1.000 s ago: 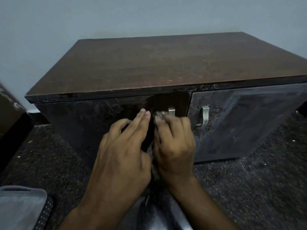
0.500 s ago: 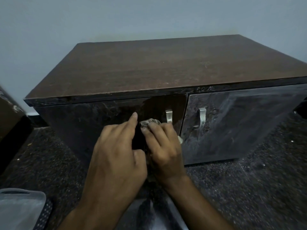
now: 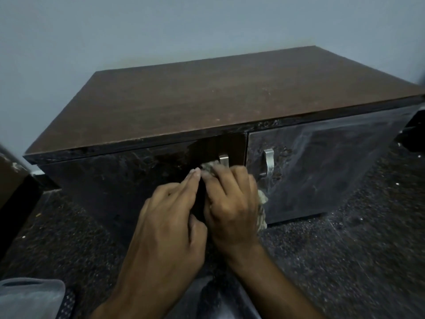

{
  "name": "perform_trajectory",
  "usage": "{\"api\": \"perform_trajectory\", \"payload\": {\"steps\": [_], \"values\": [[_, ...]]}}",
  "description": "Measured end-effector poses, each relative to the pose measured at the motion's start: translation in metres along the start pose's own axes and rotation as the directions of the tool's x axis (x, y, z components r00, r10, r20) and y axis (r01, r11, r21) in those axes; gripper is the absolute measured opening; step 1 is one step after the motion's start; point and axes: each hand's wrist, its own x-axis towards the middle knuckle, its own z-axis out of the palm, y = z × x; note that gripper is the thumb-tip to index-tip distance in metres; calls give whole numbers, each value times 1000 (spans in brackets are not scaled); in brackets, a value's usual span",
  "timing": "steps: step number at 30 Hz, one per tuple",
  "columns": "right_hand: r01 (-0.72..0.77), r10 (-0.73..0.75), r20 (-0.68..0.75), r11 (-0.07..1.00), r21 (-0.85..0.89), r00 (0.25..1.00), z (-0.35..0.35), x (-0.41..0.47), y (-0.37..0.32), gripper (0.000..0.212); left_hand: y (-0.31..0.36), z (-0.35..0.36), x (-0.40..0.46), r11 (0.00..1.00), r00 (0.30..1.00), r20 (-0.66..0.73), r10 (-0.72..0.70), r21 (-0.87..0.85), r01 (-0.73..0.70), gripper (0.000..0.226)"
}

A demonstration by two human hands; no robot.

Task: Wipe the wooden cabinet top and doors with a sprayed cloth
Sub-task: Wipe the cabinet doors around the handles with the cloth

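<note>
Cabinet (image 3: 207, 100): both doors closed, contents hidden.
Right hand (image 3: 232, 203): clutching cloth (image 3: 262, 210) against left door (image 3: 128, 180).
Left hand (image 3: 170, 217): fingers straight, touching door.
Floor (image 3: 345, 249): dark, speckled.

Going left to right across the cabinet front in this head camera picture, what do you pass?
left door → left hand → right hand holding the cloth → right door's handle → right door.

Cabinet top (image 3: 230, 95) bare, open to reach; handles (image 3: 268, 162) jut from doors; wall (image 3: 161, 31) behind.
</note>
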Motion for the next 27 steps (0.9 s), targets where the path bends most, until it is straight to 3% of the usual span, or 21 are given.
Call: {"api": "perform_trajectory", "payload": {"steps": [3, 7, 12, 16, 22, 27], "values": [[-5, 2, -95, 1000, -30, 995, 4, 8, -2, 7, -1, 1, 0, 1000, 999, 34, 21, 4, -21, 72], [-41, 34, -90, 996, -75, 995, 7, -5, 0, 14, -3, 4, -1, 999, 997, 60, 43, 8, -43, 74], [-17, 8, -154, 998, -53, 988, 5, 11, -2, 7, -6, 3, -1, 1000, 1000, 25, 2, -28, -1, 78], [-23, 17, -69, 995, -93, 998, 10, -8, -1, 9, -9, 1, 0, 1000, 1000, 4, -8, -29, 8, 80], [-2, -1, -122, 1000, -24, 993, 4, 8, 0, 10, -8, 3, 0, 999, 997, 71, 35, -10, -35, 77], [-19, 21, -35, 997, 70, 999, -2, -21, 10, 10, -5, 4, -2, 997, 990, 118, 73, -33, -70, 72]]}}
